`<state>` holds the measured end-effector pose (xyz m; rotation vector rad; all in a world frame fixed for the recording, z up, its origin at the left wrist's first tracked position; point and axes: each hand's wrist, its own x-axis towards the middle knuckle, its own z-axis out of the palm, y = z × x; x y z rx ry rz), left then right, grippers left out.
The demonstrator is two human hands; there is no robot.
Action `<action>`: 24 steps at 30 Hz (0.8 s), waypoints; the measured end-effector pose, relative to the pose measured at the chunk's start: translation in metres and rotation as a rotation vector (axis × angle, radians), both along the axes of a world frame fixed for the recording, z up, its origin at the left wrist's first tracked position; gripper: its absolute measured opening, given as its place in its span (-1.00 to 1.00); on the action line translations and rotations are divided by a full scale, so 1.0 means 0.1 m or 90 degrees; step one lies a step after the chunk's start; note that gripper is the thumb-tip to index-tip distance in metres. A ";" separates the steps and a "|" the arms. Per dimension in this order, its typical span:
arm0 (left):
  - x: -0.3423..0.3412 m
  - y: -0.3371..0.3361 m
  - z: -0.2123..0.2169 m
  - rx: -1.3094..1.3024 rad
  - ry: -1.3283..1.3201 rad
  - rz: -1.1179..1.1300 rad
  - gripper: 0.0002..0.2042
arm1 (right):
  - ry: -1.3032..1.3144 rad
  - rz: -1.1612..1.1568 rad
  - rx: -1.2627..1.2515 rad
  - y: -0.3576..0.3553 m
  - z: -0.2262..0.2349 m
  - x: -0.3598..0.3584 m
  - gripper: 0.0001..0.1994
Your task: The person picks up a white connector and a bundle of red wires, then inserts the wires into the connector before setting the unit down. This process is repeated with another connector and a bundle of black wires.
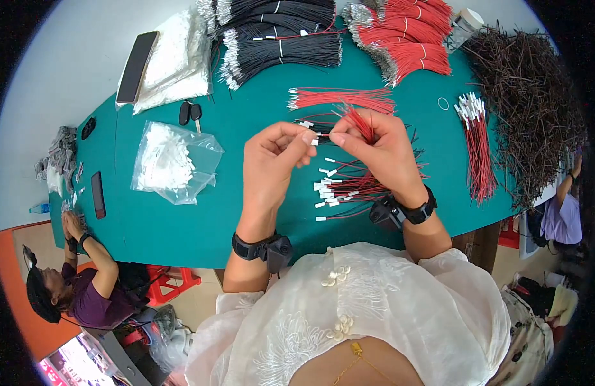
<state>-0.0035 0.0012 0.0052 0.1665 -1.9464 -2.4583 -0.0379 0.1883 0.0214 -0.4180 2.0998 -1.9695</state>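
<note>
My left hand [275,157] pinches a small white connector housing [315,141] between thumb and forefinger. Close beside it, my right hand [381,145] is closed round a small bunch of red wires [358,121] with bare metal ends. Its thumb and forefinger also pinch a wire end that meets the connector; how far the wire sits inside cannot be made out. Just below the hands lies a loose pile of red and black wires with white connectors [329,188]. Behind my fingers, a row of loose red wires [342,98] rests on the green table [259,225].
Black wire bundles [284,50] and red wire bundles [416,58] stand at the back. To the left are a bag of white connectors [165,161], keys [191,114] and a phone [137,67]. Finished-looking wires [477,151] and a dark wire heap [526,103] lie right. A co-worker [85,283] sits left.
</note>
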 end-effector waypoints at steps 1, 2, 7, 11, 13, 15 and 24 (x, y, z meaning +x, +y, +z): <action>0.00 -0.01 -0.01 0.039 -0.015 -0.008 -0.91 | 0.005 -0.003 -0.004 0.00 0.00 0.00 -0.92; 0.00 -0.02 -0.03 0.078 -0.030 -0.017 -0.91 | 0.011 -0.007 -0.007 0.00 0.01 0.01 -0.92; -0.03 -0.03 -0.09 0.160 -0.054 -0.013 -0.89 | 0.082 -0.034 0.026 -0.01 0.04 0.04 -0.94; -0.03 -0.03 -0.10 0.183 -0.046 -0.003 -0.88 | 0.092 -0.043 0.044 0.00 0.05 0.04 -0.93; -0.02 -0.03 -0.09 0.183 -0.044 0.002 -0.88 | 0.101 -0.045 0.048 0.00 0.04 0.04 -0.93; -0.02 -0.02 -0.09 0.183 -0.043 0.004 -0.88 | 0.106 -0.046 0.050 0.01 0.04 0.04 -0.93; 0.01 -0.02 -0.08 0.146 -0.019 0.012 -0.87 | 0.094 -0.045 0.076 0.01 0.01 0.03 -0.91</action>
